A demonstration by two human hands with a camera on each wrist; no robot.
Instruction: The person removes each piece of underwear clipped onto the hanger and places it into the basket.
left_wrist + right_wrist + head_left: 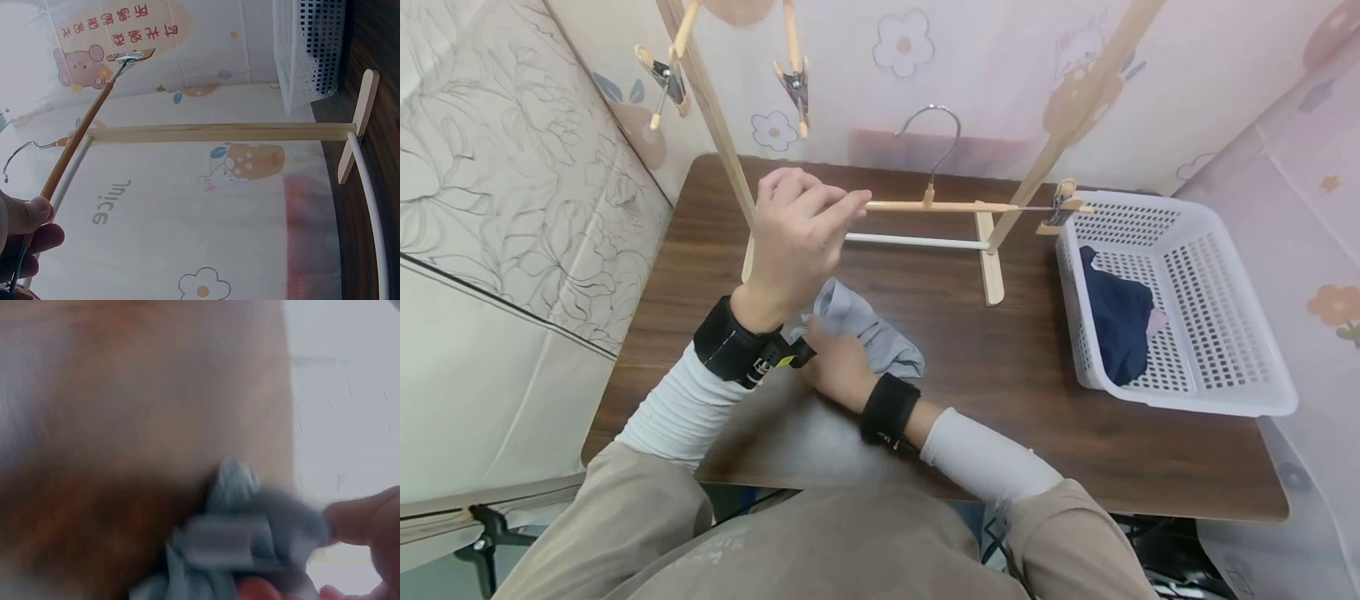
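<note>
hanger held up, cloth gathered below
the left hand (797,237) pinched the wooden clip hanger (955,206) level above the table (1000,392), freeing its clips, while the right hand (838,367) clutched the grey cloth (868,329) lying on the tabletop beneath.

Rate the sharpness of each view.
Head view: sharp and evenly lit, edges bowed by the wide lens. Left wrist view: clear on the hanger, upside down, washed out at top left. Right wrist view: heavily blurred, the grey cloth and fingertips smeared.
</note>
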